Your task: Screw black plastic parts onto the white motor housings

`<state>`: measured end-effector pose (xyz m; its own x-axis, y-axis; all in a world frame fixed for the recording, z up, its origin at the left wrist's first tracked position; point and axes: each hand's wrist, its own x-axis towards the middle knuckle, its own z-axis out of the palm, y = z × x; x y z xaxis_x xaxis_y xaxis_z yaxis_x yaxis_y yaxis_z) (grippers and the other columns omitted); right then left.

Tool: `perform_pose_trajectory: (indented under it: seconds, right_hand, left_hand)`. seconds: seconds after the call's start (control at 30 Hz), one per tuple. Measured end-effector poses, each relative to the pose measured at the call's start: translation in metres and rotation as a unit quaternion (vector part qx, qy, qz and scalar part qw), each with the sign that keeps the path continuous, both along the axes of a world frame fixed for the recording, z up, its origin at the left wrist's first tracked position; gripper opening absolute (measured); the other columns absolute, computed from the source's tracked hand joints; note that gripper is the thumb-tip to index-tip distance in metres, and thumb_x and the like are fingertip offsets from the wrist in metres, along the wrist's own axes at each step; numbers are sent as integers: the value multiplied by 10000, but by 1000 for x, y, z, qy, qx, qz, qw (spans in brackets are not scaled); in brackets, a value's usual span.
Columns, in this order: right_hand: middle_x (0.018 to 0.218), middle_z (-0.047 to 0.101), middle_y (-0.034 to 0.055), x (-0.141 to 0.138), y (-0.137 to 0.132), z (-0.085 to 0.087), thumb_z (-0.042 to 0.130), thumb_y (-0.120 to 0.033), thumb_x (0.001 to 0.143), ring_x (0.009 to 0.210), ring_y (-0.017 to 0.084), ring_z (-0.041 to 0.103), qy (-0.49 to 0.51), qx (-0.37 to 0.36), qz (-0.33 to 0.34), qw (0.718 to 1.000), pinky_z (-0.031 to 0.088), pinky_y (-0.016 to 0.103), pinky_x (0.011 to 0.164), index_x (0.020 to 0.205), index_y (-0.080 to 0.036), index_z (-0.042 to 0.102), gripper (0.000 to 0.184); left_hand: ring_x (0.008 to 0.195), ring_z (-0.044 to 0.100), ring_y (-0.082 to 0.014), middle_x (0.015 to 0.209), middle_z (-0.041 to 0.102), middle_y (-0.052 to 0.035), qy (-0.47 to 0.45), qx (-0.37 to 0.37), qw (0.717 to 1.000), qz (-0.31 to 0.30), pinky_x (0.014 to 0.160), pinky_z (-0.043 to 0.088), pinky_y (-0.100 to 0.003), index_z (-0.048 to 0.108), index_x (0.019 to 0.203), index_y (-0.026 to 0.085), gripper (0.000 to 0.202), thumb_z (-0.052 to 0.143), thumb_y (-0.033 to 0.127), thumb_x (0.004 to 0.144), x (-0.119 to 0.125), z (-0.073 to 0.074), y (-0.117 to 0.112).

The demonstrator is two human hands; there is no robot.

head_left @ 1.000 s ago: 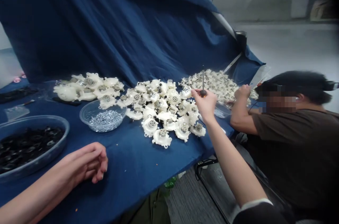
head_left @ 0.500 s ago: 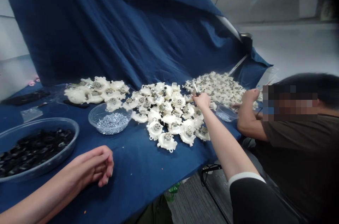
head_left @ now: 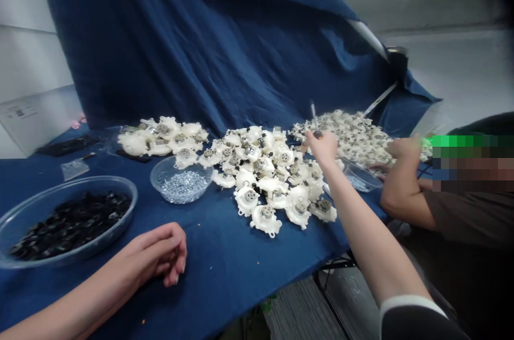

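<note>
My right hand (head_left: 326, 146), right of centre: fingers round a screwdriver (head_left: 315, 118), shaft up. My left hand (head_left: 166, 251), lower left: loosely curled, can't tell if it holds anything. Progress: white plastic parts (head_left: 273, 184) heaped mid-frame, can't sort done from undone. Plenty unused, I'd judge: metal bits (head_left: 182, 186) left of centre, black pieces (head_left: 76, 225) far left.

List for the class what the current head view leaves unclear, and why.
All in the head view:
- Left hand: its inside is hidden by its own curl.
- Screwdriver: most of its handle is covered by the right hand.
- Far bowl: its left part is behind the right forearm.
- Metal pieces: too small to tell their exact shape.
- Co-worker: cut off by the right edge.
</note>
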<state>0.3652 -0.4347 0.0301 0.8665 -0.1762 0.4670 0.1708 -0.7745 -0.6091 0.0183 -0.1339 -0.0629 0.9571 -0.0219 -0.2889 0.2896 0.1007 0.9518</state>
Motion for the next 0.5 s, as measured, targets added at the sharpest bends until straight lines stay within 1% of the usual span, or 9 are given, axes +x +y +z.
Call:
perform_pose_trajectory:
  seconds: [0.07,0.13,0.17,0.2,0.27,0.33,0.37,0.43,0.5]
  right_hand:
    - [746,691,81,-26,27,7,416,-554,958,670,173,644,-28,44,72,996,492,281,640,1070,-141,730,531]
    - [650,634,30,-58,62,7,452,-602,936,554,116,563,-44,86,158,983,457,242,571,1039,-150,735,543]
    - [634,615,22,-74,81,5,527,-588,911,533,99,530,-46,137,242,960,439,233,555,994,-137,740,506]
    - [633,604,11,-90,101,2,566,-567,899,534,86,516,-40,169,315,933,428,222,553,958,-144,744,463]
    - [621,594,-8,-117,138,-10,590,-518,900,540,83,531,-3,183,419,889,419,213,554,931,-166,746,386]
    - [583,593,-16,-137,168,-25,558,-498,929,538,93,542,40,157,470,868,425,224,583,950,-181,747,369]
    - [608,625,-5,-143,180,-33,553,-466,937,574,106,571,49,134,486,862,433,233,614,951,-186,747,342]
    - [743,715,32,-150,193,-47,563,-385,933,704,141,636,32,67,498,864,449,259,695,948,-200,759,270]
    - [916,762,58,-153,197,-58,576,-316,915,829,176,670,-1,3,490,872,454,288,764,990,-227,773,228]
  left_hand:
    - [639,581,-141,726,651,-30,12,-23,1000,2,629,460,-255,554,788,202,354,661,534,847,0,-6,-1]
    - [615,581,-130,698,651,-24,13,-27,1000,-1,618,441,-242,556,773,193,381,671,549,847,2,-12,0]
    - [612,587,-131,690,652,-23,8,-24,1000,-8,615,438,-243,560,766,192,393,667,561,849,3,-14,0]
    - [616,593,-135,692,656,-24,1,-19,1000,-17,616,437,-247,568,763,193,398,663,569,850,3,-16,1]
    - [619,596,-145,698,662,-28,-14,8,999,-45,618,435,-263,586,741,198,401,655,578,849,1,-15,3]
    - [641,595,-160,711,661,-35,-25,57,995,-78,638,442,-292,616,710,212,407,608,583,877,-4,-8,2]
    - [672,602,-175,720,656,-40,-24,91,991,-99,662,453,-310,636,696,224,422,563,582,906,-8,-3,1]
    - [721,619,-201,758,657,-52,-34,170,975,-140,704,475,-341,683,699,255,451,476,565,953,-18,9,-3]
    - [674,621,-200,730,657,-42,-61,223,957,-173,710,495,-352,717,736,284,467,421,555,973,-28,22,-4]
